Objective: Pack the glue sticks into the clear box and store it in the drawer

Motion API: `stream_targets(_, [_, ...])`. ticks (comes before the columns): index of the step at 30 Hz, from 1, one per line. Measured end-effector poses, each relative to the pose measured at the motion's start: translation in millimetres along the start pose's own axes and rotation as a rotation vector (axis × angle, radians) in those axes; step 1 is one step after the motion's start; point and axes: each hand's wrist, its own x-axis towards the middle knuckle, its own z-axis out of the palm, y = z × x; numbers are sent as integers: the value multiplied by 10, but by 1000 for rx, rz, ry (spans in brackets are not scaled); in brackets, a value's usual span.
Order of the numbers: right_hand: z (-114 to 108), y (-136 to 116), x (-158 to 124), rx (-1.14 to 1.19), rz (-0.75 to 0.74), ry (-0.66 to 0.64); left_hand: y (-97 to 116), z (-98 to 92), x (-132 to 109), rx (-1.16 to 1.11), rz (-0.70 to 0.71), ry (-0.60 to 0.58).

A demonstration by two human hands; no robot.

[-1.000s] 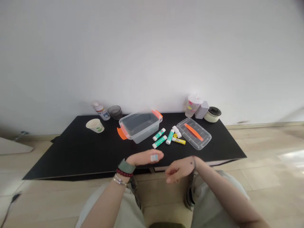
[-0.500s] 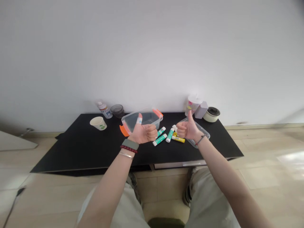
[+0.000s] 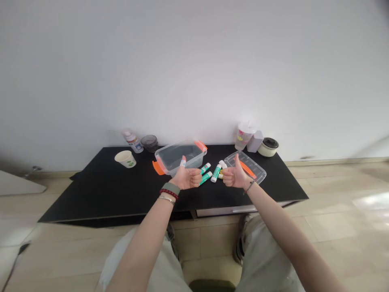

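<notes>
Both hands hover above a black cabinet top, fingers curled in and thumbs up. My left hand (image 3: pixel 189 177) is closed with nothing in it, in front of a clear plastic box (image 3: pixel 197 161) with orange latches. My right hand (image 3: pixel 235 175) is also closed on nothing and covers part of the box's clear lid (image 3: pixel 258 169). Between the hands lie several glue sticks, among them a green and white glue stick (image 3: pixel 216 173) and another green glue stick (image 3: pixel 206 177), partly behind my left hand. A yellow one is mostly hidden by my right hand.
At the left stand a paper cup (image 3: pixel 125 159), a white spray bottle (image 3: pixel 133 142) and a dark glass bowl (image 3: pixel 150 143). Back right are a lidded plastic cup (image 3: pixel 244 137), a pale box (image 3: pixel 255 141) and a cream pot (image 3: pixel 268 147) with a black lid. A wall rises behind.
Both hands have sunk slightly and come closer together, thumbs still up. More of the clear lid and its orange latch now shows beside my right hand.
</notes>
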Motion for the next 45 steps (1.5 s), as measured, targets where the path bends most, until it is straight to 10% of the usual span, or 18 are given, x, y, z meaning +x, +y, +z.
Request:
stream_targets(8, [11, -76, -26, -79, -106, 101, 90, 69, -1, 15, 33, 7])
stream_targets(14, [-35, -146, -42, -764, -353, 726, 10, 44, 6, 558, 108, 287])
stream_targets(19, [-133, 78, -89, -1589, -6, 920, -290, 6, -72, 941, 49, 324])
stream_targets(28, [-160, 176, 25, -1824, 206, 954, -480, 267, 44, 1495, 47, 528])
stream_targets(39, [-408, 125, 176, -1749, 177, 1098, -566, 419, 170, 1492, -10, 499])
stream_targets(45, [-477, 158, 202, -1692, 141, 1025, -485, 278, 74, 830, 0, 393])
